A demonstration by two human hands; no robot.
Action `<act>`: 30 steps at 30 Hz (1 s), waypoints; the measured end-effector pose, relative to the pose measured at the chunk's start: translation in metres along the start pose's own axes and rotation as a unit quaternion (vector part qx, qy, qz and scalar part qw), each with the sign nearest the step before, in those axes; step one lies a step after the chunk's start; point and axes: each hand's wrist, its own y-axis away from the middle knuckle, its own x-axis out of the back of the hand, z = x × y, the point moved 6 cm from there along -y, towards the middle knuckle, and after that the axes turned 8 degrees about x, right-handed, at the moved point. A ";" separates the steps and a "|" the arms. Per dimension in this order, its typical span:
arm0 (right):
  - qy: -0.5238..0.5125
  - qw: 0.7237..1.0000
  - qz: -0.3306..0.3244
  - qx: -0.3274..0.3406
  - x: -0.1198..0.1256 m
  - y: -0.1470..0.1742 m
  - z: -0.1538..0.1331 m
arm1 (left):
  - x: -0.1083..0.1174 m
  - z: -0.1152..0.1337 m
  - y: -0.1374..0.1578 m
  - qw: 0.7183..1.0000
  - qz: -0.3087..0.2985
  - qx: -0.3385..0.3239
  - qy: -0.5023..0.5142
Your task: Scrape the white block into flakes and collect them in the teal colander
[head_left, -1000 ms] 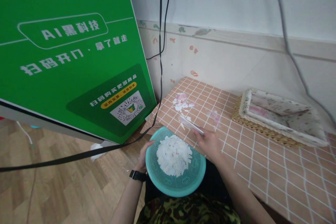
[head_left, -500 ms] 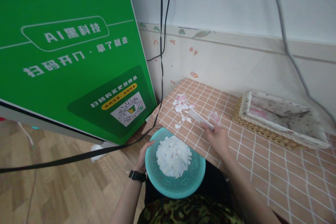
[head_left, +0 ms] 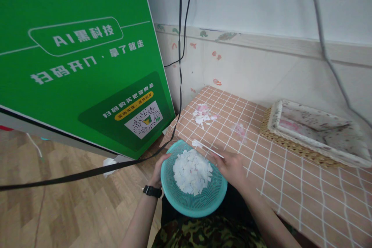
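My left hand (head_left: 158, 168) grips the left rim of a teal plastic colander (head_left: 190, 210), held just below the table's edge. A heap of small white paper scraps (head_left: 192, 172) lies inside it. Between the fingers of my right hand (head_left: 229, 166) is a thin white strip (head_left: 211, 149), seen nearly edge-on; whether it is card or plastic I cannot tell. Its far end touches a few paper scraps (head_left: 197, 143) at the table edge, right by the colander's rim. Farther back on the table lies a loose pile of scraps (head_left: 202, 116), some near a pinkish patch.
The table has a brown checked cover (head_left: 258, 170). A lined wicker basket (head_left: 308, 151) stands on it at right, against the wall. A tall green panel (head_left: 87, 85) rises at left. Black cables (head_left: 179, 66) hang in front and a black strap (head_left: 87, 172) crosses low at left.
My right hand has drawn the white strip toward me and left, bringing several scraps from mid-table to the edge by the colander. The strip has turned edge-on. My left hand keeps its hold.
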 end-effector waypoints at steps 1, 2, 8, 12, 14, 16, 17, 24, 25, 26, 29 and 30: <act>-0.015 1.000 -0.011 0.014 -0.002 0.001 -0.007 | 0.000 0.000 0.000 1.000 0.000 -0.002 -0.001; -0.033 0.999 -0.025 0.023 -0.004 0.002 -0.013 | 0.001 0.001 -0.001 1.000 0.001 -0.004 -0.001; -0.038 0.997 0.019 -0.063 0.010 -0.009 0.010 | 0.001 -0.002 -0.002 1.000 -0.011 0.009 0.002; 0.078 0.982 0.096 -0.141 0.035 -0.027 0.053 | 0.006 -0.001 -0.005 1.000 0.000 -0.007 -0.001; 0.116 0.979 0.094 -0.142 0.040 -0.038 0.064 | 0.008 -0.003 -0.006 1.000 0.000 0.005 -0.003; 0.125 0.981 0.079 -0.126 0.038 -0.047 0.069 | 0.008 -0.005 -0.007 1.000 -0.006 0.014 -0.004; 0.118 0.984 0.070 -0.114 0.036 -0.051 0.069 | 0.008 -0.005 -0.007 1.000 -0.009 0.013 -0.004; 0.032 0.998 -0.001 -0.061 0.018 -0.063 0.060 | 0.008 -0.004 -0.009 1.000 -0.025 0.007 -0.005; 0.020 0.998 -0.005 -0.056 0.017 -0.064 0.059 | 0.008 -0.004 -0.010 1.000 -0.026 0.009 -0.004; 0.008 0.999 -0.007 -0.051 0.016 -0.065 0.058 | 0.008 -0.004 -0.010 1.000 -0.027 0.010 -0.003; -0.030 0.998 -0.022 -0.044 0.013 -0.064 0.054 | 0.008 -0.005 -0.010 0.999 -0.029 0.015 -0.004; -0.039 0.998 -0.030 -0.042 0.012 -0.063 0.051 | 0.008 -0.005 -0.010 0.999 -0.030 0.016 -0.004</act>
